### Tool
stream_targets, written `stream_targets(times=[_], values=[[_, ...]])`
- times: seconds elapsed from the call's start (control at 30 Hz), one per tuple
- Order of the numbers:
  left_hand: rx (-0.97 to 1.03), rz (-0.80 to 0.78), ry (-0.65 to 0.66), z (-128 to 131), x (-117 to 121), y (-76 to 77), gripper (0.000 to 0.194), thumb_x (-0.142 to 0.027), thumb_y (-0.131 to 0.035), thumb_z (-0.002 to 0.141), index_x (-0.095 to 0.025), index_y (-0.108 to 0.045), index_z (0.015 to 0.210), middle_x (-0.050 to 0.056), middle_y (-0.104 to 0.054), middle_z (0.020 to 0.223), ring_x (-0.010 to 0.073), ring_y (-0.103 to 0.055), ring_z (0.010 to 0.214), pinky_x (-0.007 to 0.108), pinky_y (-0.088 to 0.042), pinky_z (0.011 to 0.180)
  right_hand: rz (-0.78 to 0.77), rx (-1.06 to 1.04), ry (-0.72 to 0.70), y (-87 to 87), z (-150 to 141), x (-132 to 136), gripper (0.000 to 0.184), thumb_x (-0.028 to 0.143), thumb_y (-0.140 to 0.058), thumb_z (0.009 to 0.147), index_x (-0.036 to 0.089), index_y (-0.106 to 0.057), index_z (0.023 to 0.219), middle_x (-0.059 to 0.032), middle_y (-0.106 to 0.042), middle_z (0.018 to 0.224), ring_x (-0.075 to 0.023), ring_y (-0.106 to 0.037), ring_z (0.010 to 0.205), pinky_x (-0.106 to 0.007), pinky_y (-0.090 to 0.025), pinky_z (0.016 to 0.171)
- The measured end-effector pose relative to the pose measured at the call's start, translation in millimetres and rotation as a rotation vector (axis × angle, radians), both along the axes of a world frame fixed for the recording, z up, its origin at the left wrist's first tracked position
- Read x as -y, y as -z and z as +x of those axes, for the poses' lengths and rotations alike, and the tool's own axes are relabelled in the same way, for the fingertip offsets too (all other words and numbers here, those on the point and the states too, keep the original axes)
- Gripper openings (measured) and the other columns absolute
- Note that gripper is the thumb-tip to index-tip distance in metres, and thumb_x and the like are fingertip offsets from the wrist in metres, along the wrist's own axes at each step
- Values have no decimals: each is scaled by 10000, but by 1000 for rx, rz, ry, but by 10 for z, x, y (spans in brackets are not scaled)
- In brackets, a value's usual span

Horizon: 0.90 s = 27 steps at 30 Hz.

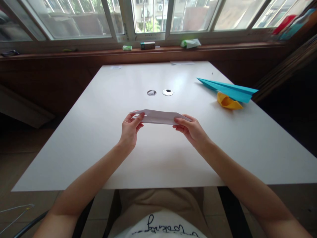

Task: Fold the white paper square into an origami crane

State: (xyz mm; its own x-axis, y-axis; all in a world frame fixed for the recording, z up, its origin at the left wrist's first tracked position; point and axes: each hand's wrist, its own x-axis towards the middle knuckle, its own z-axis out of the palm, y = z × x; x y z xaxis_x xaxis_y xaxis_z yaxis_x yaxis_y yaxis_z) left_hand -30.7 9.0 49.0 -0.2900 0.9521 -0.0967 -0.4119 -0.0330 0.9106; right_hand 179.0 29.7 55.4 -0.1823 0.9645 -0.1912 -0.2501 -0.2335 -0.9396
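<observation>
pale folded paper [159, 116] pinched between left hand [130, 130] and right hand [192, 130].

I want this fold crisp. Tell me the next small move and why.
Probably lower the folded paper onto the table and press its crease. The left hand and right hand pinch its ends in the air, so nothing firm backs it.

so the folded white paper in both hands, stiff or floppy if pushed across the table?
Probably light and semi-stiff: the folded white paper spans flat between the left hand and right hand without visible sag. Likely to slide easily on the smooth white table. Its thin edges would probably crumple under a hard grip.
</observation>
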Motion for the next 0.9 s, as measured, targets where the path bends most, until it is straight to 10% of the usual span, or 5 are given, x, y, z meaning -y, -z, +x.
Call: stream_targets(times=[0.27,0.47,0.67,0.9], values=[[21,-4,262,124,81,38,313,-383,-690,704,-172,-642,930,50,-676,993,161,-617,944,268,-458,855,-33,5,-62,140,-208,184,189,320,-730,647,175,-639,728,-4,-655,745,-141,-657,745,-271,-502,762],[-29,-31,271,159,132,21,340,-411,-668,711,-130,-673,902,106,-709,942,231,-645,908,343,-482,812,50,277,-508,104,-244,250,233,328,-746,608,145,-624,683,-30,-675,704,-169,-628,703,-298,-471,665],[-298,-22,349,211,284,-65,263,-366,-670,717,-126,-707,818,95,-729,826,240,-674,796,320,-500,716,420,260,-132,-71,-145,252,220,364,-679,719,181,-605,817,-48,-664,904,-167,-629,824,-315,-504,738],[-420,-7,460,311,420,-77,245,-355,-632,755,-127,-705,806,98,-729,857,257,-676,835,305,-502,689,395,129,-108,-86,-162,299,226,361,-720,678,180,-607,750,-21,-637,753,-151,-607,667,-316,-541,597]])
